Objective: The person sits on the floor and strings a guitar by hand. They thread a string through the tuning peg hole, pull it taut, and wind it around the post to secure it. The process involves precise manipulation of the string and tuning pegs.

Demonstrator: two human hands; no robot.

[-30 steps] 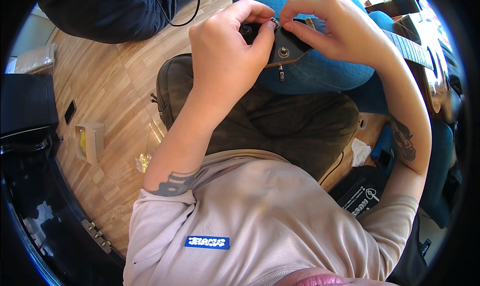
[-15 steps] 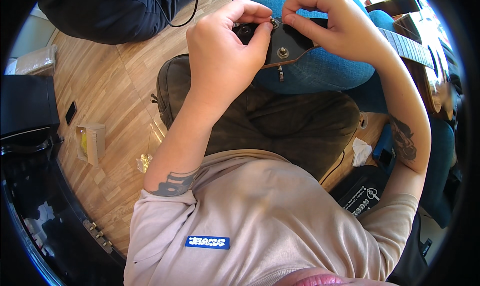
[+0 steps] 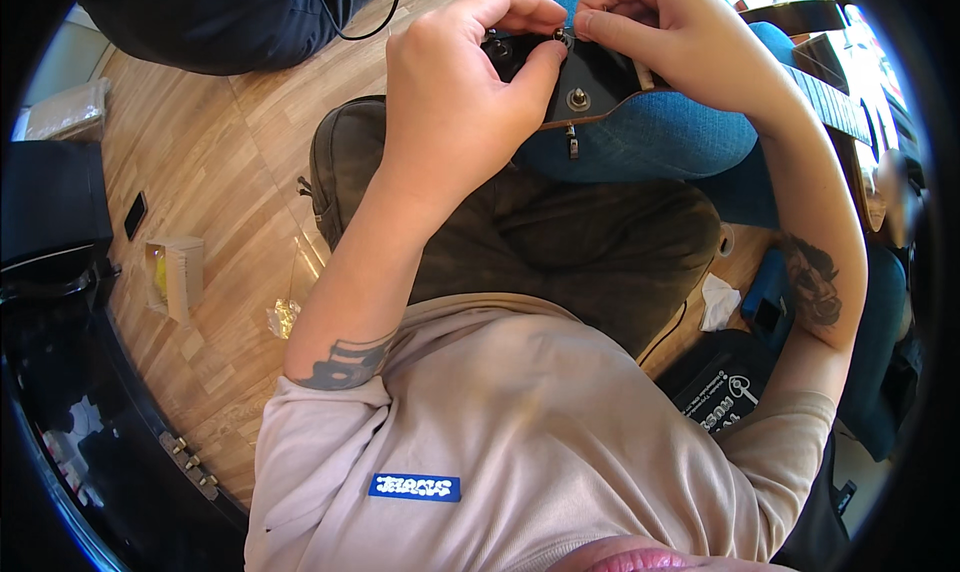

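The black headstock of a guitar rests over a blue cushioned seat in front of me. Its fretted neck runs off to the right. My left hand curls in from the left, thumb and index finger pinched close around a metal tuning post near the far edge. Across from it, my right hand has thumb and fingers pressed together just right of that post. Whatever either pinch holds is too small to make out. A bare tuning post stands nearer me, and a metal tuner sticks out from the near edge.
On the wooden floor at left are a small open cardboard box, a phone and a crumpled gold wrapper. A black case lies beyond them. White tissue and a black printed bag lie at right. A dark bag stands far left.
Both hands and the headstock sit slightly higher and to the right in the view. My right fingers have closed in more tightly beside the post; the left hand keeps its pinch.
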